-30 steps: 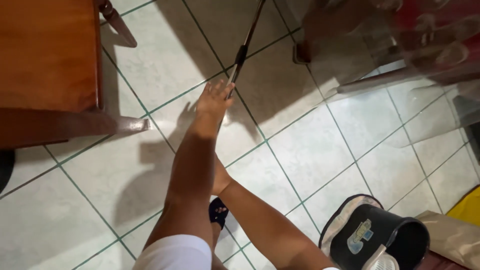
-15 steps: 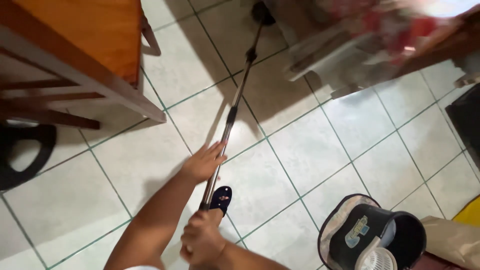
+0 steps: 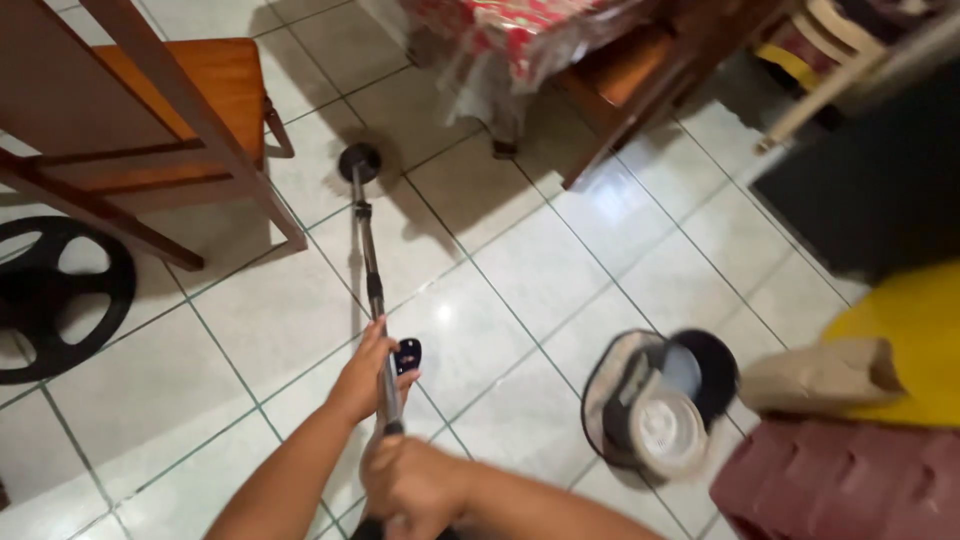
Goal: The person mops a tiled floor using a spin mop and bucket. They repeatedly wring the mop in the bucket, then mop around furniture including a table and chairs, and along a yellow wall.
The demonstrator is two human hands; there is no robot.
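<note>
Both hands hold a mop handle (image 3: pixel 372 285) that runs away from the person across the pale tiled floor (image 3: pixel 540 270). The left hand (image 3: pixel 365 375) wraps the metal pole about midway, its grip closed around the shaft; the right hand (image 3: pixel 410 485) sits lower, at the near end, its grip pressed shut on the pole too. The round dark mop head (image 3: pixel 360 160) rests on the tiles at the far end, just beside the leg of a wooden chair (image 3: pixel 150 130) and near the edge of a desk draped in a red patterned cloth (image 3: pixel 520 30).

Judging by the sheen, the tiles in the middle of the room look damp — the floor by the chair is under the mop now, while the strip near the person's sandalled foot (image 3: pixel 407 355) and the mop bucket (image 3: pixel 655 400) looks less worked, though that is hard to tell.

Against the picture half a second back, the mop head has swung left, out from under the desk toward the chair, and the view has tipped up so more of the room shows — a yellow thing (image 3: pixel 910 340), a brown paper bag (image 3: pixel 820 375) and a dark red crate (image 3: pixel 850 480) at the right, a black ring-shaped thing (image 3: pixel 55 295) at the left. The left hand, then open against the pole, now closes on it.
</note>
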